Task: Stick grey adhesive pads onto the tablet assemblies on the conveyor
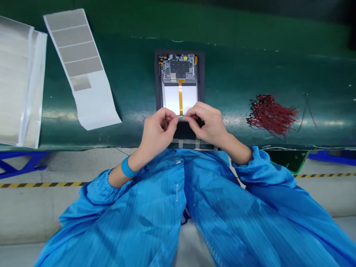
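An opened tablet (167, 98) lies on a dark mat (202, 79), its green-and-silver circuit board (179, 68) at the far end. Below the board sit silver battery cells (190, 97) with an orange flat ribbon cable (180, 98) running down between them. Over the tablet's near edge, my left hand (160, 129) and my right hand (207, 122) are both closed in a pinch, fingertips close together. A small pale strip (181, 118) spans the gap between them, held at both ends; its exact kind is too small to tell. The hands partly hide the tablet's near end.
On the left lies a white backing sheet (96, 94) with grey rectangular stickers, beside a stack of silvery sheets (16, 85). A pile of red-and-black wires (271, 115) with small black parts is at right, one pair (306, 107) apart. The green table's near edge is by my body.
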`<state>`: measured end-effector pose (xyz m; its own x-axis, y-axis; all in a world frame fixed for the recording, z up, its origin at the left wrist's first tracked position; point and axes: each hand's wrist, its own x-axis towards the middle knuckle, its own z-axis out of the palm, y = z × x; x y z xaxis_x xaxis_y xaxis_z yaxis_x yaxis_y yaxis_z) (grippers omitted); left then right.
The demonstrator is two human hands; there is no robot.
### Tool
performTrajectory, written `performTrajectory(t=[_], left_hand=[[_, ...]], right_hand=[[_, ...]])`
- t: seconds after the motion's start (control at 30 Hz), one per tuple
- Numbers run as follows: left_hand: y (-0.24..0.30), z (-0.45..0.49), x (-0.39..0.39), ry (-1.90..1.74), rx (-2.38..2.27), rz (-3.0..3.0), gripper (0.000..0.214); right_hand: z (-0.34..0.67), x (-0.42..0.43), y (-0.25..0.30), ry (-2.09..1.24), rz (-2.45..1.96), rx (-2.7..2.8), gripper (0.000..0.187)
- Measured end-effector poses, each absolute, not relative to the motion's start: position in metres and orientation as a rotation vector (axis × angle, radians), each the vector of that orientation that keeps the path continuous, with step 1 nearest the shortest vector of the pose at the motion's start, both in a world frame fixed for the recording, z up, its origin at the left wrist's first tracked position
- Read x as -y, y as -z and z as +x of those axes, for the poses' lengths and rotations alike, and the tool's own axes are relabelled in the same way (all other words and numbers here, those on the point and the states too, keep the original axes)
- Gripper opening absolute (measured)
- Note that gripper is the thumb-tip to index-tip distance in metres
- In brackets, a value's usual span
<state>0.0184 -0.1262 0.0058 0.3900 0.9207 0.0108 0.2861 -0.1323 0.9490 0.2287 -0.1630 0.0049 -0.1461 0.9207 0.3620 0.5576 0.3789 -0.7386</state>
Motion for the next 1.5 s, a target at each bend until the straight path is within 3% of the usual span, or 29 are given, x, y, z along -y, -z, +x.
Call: performTrajectory(t=[0.13,0.27,0.43,0.77,1.17,1.5], left_hand=[[0.000,0.004,0.124,-0.822,-1.133,1.870,0.038],[0.007,-0.008,0.125,-0.899,-1.129,2.220,0.025],[0.017,-0.007,0.133,-0.911,-1.054,2.461,0.026],[0.025,-0.001,0.134,-0.875,-0.876,2.549,0.027],[0.029,0.007,0.135,-0.789,-0.840,2.663,0.046],[0.033,0.022,0.155,-0.784,-0.938,2.699,0.040]], right_hand=[[0.248,0.162,0.000,-0.654,-1.316,1.937,0.011],[0.262,0.162,0.003,-0.798,-1.364,2.047,0.010],[0.261,0.160,0.005,-0.822,-1.368,2.059,0.012],[0.264,0.156,0.006,-0.828,-1.327,2.069,0.010],[0.260,0.154,0.003,-0.823,-1.422,2.135,0.009],[0.256,0.160,-0.003,-0.691,-1.517,2.199,0.009]])
